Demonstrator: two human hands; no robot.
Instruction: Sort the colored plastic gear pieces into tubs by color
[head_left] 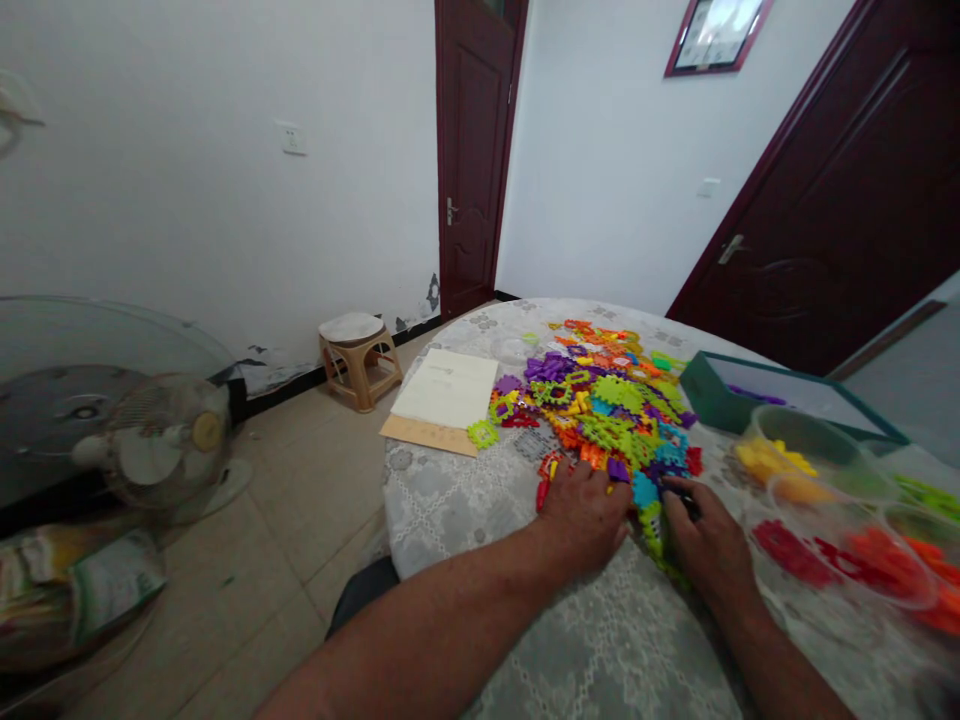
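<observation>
A heap of colourful plastic gear-shaped building pieces [615, 395] lies on the round table in purple, green, orange, yellow, blue and red. My left hand [585, 515] rests palm down on the near edge of the heap, fingers bent slightly apart over orange and purple pieces. On the right side of that edge, my right hand [709, 540] has its thumb and index finger closed around something dark that I cannot make out. Light blue pieces [645, 490] and green pieces [652, 530] lie between the two hands.
Left of the heap, a cream booklet [450, 385] lies over a tan sheet [427, 435]. At right stand a green box [705, 395] and clear tubs holding yellow pieces [776, 460], red pieces [795, 550] and orange pieces [885, 560]. A stool [361, 365] and a fan [169, 440] stand beyond the table's left side.
</observation>
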